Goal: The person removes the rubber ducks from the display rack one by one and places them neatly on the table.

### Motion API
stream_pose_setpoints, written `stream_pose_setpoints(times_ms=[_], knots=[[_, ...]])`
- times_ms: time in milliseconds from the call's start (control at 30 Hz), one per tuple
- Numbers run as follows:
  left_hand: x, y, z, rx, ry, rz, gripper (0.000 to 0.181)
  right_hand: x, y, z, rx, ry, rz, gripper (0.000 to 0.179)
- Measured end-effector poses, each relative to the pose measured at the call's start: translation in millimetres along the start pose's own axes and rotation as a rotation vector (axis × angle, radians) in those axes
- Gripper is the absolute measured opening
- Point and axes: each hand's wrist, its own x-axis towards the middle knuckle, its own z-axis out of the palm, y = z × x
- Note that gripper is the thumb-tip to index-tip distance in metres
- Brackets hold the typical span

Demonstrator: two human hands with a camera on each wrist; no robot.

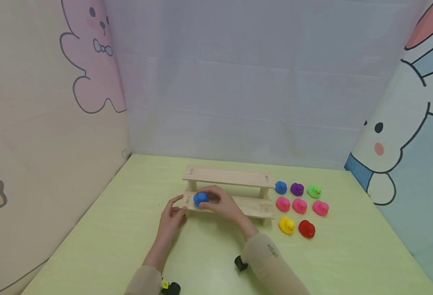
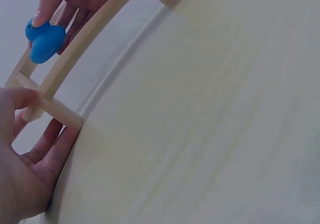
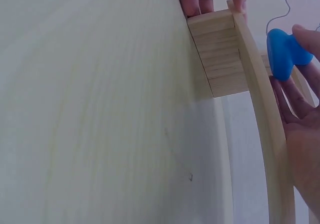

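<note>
A two-tier wooden stand sits on the pale green table. At the left end of its lower step, my left hand grips the wood. In the left wrist view, the left thumb lies on the board's end and the fingers reach down by the support. My right hand pinches a blue toy duck over the left part of the lower step. The duck shows between thumb and fingers in the right wrist view; whether its base touches the board, I cannot tell.
Right of the stand are more toy ducks in rows: blue, purple and green at the back, pink in the middle, yellow and red in front. Cloth walls surround the table.
</note>
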Motion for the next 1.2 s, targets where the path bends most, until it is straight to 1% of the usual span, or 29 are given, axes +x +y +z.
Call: stream_pose_setpoints(times_ms=[100,200,500,700,900,1000,1100,1200], knots=[[0.0,0.1,0.2,0.003,0.004,-0.002,0.046,-3.9,-1.1,-2.9,0.029,0.003,0.028,0.039],[-0.9,0.4,0.2,0.005,0.006,-0.002,0.046,-8.3,-1.4,-6.0,0.054,0.001,0.038,0.039],[-2.9,0.6,-1.2,-0.006,0.002,0.000,0.046,-15.8,2.2,-12.7,0.036,-0.004,-0.005,0.038],[-2.3,2.0,-0.4,0.006,0.001,-0.011,0.047,-22.3,3.4,-19.8,0.044,-0.006,-0.038,0.038],[-3.3,2.5,-1.6,-0.006,-0.013,0.018,0.045,-34.1,-0.2,-31.3,0.069,0.001,-0.037,0.038],[-3.3,2.7,-1.5,-0.008,-0.016,0.028,0.045,-41.3,-0.9,-36.9,0.078,0.012,-0.052,0.037],[-3.8,2.8,-1.6,-0.005,-0.016,0.027,0.045,-49.9,-1.0,-41.6,0.071,0.021,-0.062,0.037],[-4.0,2.4,-1.8,-0.003,-0.016,0.022,0.046,-60.0,-2.6,-46.6,0.057,0.032,-0.048,0.038]])
